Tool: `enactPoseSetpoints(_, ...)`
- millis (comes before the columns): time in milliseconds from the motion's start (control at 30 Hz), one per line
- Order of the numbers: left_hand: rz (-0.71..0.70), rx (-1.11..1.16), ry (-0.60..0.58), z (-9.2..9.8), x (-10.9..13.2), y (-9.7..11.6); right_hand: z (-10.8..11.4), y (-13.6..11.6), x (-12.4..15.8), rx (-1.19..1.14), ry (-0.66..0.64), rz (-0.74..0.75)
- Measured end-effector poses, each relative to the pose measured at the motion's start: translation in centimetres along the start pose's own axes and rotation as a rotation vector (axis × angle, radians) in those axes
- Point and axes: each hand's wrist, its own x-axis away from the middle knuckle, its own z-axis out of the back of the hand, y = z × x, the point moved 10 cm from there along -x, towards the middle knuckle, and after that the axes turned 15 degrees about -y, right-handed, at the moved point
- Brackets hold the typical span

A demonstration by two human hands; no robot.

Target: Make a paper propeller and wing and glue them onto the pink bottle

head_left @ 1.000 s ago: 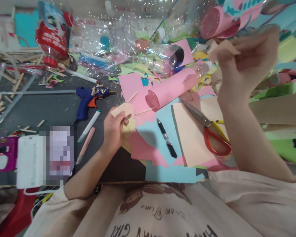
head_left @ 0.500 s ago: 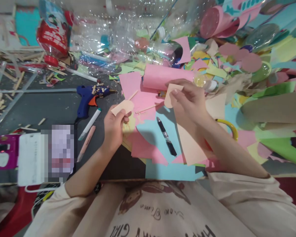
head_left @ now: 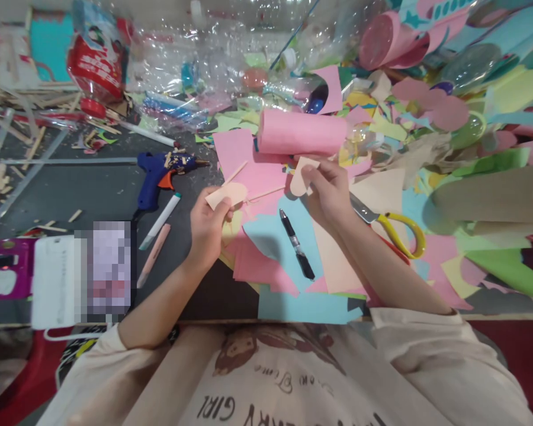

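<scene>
My left hand (head_left: pixel 211 222) is closed on a cream paper piece with one rounded end (head_left: pixel 227 195), thumb on top. In my right hand (head_left: pixel 331 186) a similar cream paper piece (head_left: pixel 301 177) is pinched between thumb and fingers, its rounded end pointing down. Between and below the hands a black pen (head_left: pixel 296 244) lies on light blue paper (head_left: pixel 270 228). Two thin wooden sticks rest on pink paper (head_left: pixel 235 148) between the hands. Beyond my right hand sits a pink paper roll (head_left: pixel 302 131). Scissors with a yellow and red handle (head_left: pixel 402 235) lie beside my right forearm.
On the left are a blue glue gun (head_left: pixel 153 177), a white marker with a green cap (head_left: pixel 160 220), a pink marker (head_left: pixel 154 255) and a white device (head_left: pixel 55 284). Clear plastic bottles and a red-labelled bottle (head_left: pixel 96 68) stand behind. Coloured paper scraps (head_left: pixel 448 112) crowd the right.
My right hand has moved left and slightly down with its paper piece, uncovering more of the scissors. My left hand has shifted slightly right, and the two pieces are nearer each other.
</scene>
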Motion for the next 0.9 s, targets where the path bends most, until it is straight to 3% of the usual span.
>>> enactPoseSetpoints(100, 0.017, 0.004, -0.047, -0.7, 0.2, 0.3, 1.7, 0.0, -1.2, 0.011, 0.057, 0.060)
enactPoseSetpoints(200, 0.090, 0.008, -0.168, -2.2, 0.4, 0.6, 2.5, -0.3, -1.4, 0.027, 0.102, 0.093)
enactPoseSetpoints(300, 0.192, 0.039, -0.283, -3.6, 0.5, 0.5, 1.3, -1.1, -0.4, -0.012, 0.082, 0.058)
enactPoseSetpoints(367, 0.239, 0.062, -0.328, -4.4, 0.4, 0.4, -0.7, -1.4, 0.6, -0.092, 0.013, -0.019)
enactPoseSetpoints(500, 0.198, 0.029, -0.312, -5.0, -0.4, 0.2, -3.4, -1.1, 2.5, -0.279, 0.000, -0.121)
enactPoseSetpoints(600, 0.120, -0.006, -0.276, -4.8, -0.8, 0.1, -3.5, -0.3, 2.9, -0.335, 0.031, -0.098)
enactPoseSetpoints(733, 0.139, 0.010, -0.248, -4.1, -0.9, -1.0, -3.3, 1.0, 3.0, -0.297, 0.003, -0.115)
enactPoseSetpoints(900, 0.118, -0.005, -0.216, -3.3, -0.9, -1.0, -3.5, 0.4, 3.0, -0.219, -0.039, -0.053)
